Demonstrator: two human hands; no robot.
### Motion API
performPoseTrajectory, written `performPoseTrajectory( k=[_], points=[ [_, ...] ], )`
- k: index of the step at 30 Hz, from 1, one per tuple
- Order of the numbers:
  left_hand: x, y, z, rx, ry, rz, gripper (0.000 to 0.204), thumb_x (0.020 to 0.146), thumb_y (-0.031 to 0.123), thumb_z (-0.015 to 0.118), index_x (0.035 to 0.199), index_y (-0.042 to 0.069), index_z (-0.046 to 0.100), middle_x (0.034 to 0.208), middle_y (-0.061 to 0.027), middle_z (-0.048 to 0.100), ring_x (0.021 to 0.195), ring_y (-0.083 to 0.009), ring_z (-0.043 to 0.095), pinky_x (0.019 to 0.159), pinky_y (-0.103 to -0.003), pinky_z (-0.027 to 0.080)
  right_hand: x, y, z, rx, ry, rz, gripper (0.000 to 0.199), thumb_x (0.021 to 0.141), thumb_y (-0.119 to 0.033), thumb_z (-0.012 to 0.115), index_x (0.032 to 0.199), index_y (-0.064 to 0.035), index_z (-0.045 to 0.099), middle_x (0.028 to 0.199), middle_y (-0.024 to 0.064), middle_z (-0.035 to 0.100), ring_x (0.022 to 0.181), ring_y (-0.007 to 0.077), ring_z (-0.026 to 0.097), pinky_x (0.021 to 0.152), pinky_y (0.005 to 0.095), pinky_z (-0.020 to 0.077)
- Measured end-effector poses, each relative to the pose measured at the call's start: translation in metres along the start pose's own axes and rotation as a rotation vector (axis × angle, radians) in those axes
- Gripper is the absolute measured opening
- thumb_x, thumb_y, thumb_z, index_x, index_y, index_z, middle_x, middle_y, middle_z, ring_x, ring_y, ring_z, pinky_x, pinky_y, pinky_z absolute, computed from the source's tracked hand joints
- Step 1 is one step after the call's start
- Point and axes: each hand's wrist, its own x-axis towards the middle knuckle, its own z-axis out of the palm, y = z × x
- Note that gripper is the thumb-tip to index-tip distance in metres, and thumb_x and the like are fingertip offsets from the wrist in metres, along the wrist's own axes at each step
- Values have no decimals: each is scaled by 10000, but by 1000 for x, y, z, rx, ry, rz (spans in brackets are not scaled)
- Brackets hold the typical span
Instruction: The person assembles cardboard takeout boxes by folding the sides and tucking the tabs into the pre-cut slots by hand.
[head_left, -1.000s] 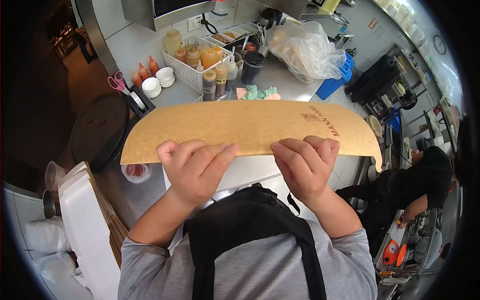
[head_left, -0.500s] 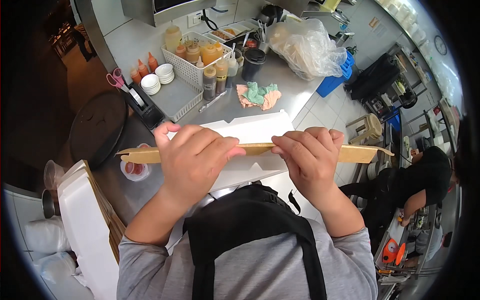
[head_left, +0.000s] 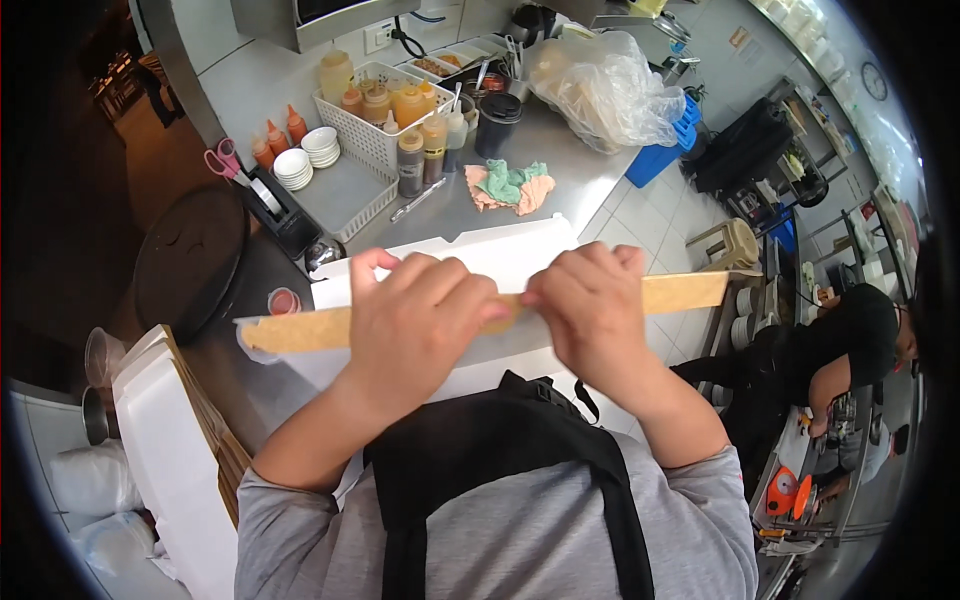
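Note:
A long cardboard box, white on one face and brown on the other, is held in front of my chest. Its brown edge strip [head_left: 685, 293] runs across between both hands, while a white panel [head_left: 470, 250] spreads out beyond. My left hand [head_left: 415, 312] is closed on the strip left of its middle, with thumb and fingers pinching the cardboard. Close beside it, my right hand [head_left: 590, 310] grips the same strip, knuckles up. The fingertips of both hands nearly meet at the middle. A small cup of red sauce [head_left: 284, 301] stands on the counter past the strip's left part.
Folded boxes [head_left: 165, 430] stand at the left. On the steel counter are a tape dispenser [head_left: 285, 215], a white basket of sauce bottles [head_left: 370, 135], a crumpled cloth [head_left: 510, 187] and a plastic bag [head_left: 605, 90]. A person in black [head_left: 830, 350] works at the right.
The brown strip has tilted, its left end lower and its right end higher, and shows more of its face. Both hands have come slightly closer together, still gripping it.

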Motion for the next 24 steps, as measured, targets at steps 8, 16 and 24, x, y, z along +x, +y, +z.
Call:
performPoseTrajectory(
  k=[8,16,24],
  points=[
    [-3,-18,12,-35,-100,55,172,869,263,735,808,149,623,752,14,552,760,-185,570,820,-412,341,-12,23,-1,12,-44,5,153,769,-183,786,794,-177,635,764,-62,574,791,160,548,750,400,297],
    [6,-27,10,-174,-159,11,150,883,209,699,766,126,658,741,-19,585,750,-239,554,836,-403,346,-24,55,-17,-63,-112,-3,148,770,-170,782,789,-199,638,746,-71,637,761,167,553,803,414,325],
    [7,-46,7,-172,-168,-23,138,877,183,698,774,103,655,730,-43,573,765,-251,555,836,-392,355,-33,90,-54,-225,-135,-98,188,800,-187,763,767,-159,581,716,-47,618,788,166,566,808,424,356]
  ],
)
